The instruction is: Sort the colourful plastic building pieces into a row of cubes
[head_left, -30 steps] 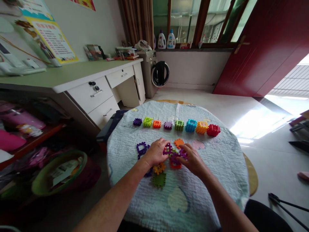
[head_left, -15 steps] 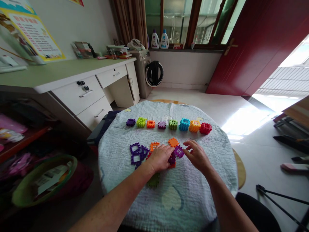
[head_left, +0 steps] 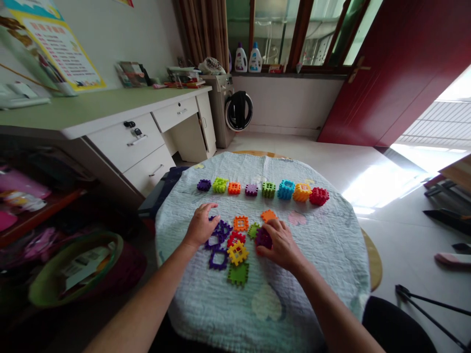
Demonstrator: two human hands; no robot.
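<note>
My left hand (head_left: 200,226) hovers over or touches the dark purple interlocking tiles (head_left: 218,259) on the left, its thumb and fingers apart. Around a purple tile (head_left: 262,238), possibly a small stack, my right hand (head_left: 282,243) is closed; its fingers hide part of it. Between the hands lie an orange frame tile (head_left: 241,223), a small green tile (head_left: 253,230), a red tile (head_left: 236,239), a yellow tile (head_left: 237,252) and a flat green tile (head_left: 238,274). An orange tile (head_left: 268,215) lies just beyond my right fingers.
Along the far side of the cloth-covered round table (head_left: 294,304) runs a row of coloured stacks or blocks, from dark purple (head_left: 203,185) to red (head_left: 319,196). A desk (head_left: 110,105) stands left, a basket (head_left: 121,260) below it. A black tripod leg (head_left: 434,301) is at right.
My left hand has moved left from the middle of the pile to the dark purple tiles, uncovering the yellow and red ones. My right hand has moved left and closed on the purple tile.
</note>
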